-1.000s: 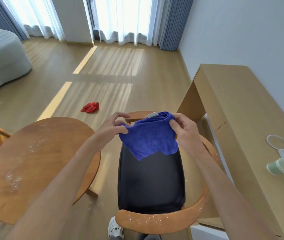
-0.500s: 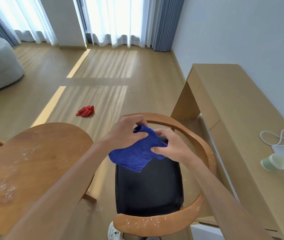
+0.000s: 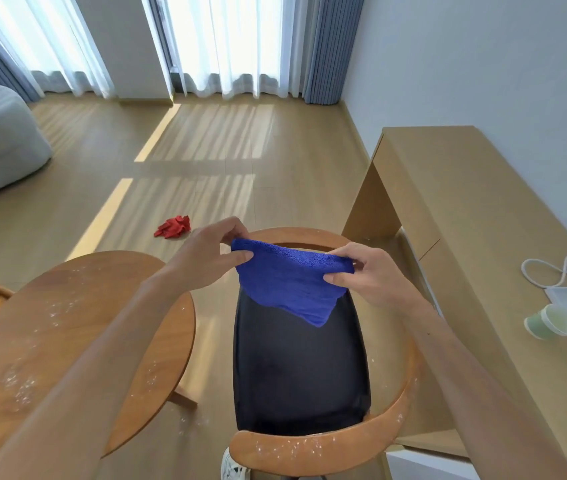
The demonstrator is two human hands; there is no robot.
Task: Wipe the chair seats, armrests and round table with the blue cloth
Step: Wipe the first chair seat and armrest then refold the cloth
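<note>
Wooden and speckled with white crumbs, the chair's curved armrest (image 3: 309, 448) is seen nearest the camera, with the toe of a white shoe (image 3: 231, 467) just below it. Beyond it lies the black chair seat (image 3: 299, 372), and to the left the round table (image 3: 67, 337), also dusted with white specks. Above the seat the blue cloth (image 3: 289, 285) is held stretched in the air: its left corner is pinched by the left hand (image 3: 205, 258), its right corner by the right hand (image 3: 368, 275). On the desk (image 3: 476, 209) at right, a pale green paper cup (image 3: 548, 322) is lying on its side beside a white cable (image 3: 562, 271); its contents cannot be made out. Farther off, a red rag (image 3: 173, 227) lies on the floor. No writing can be read.
</note>
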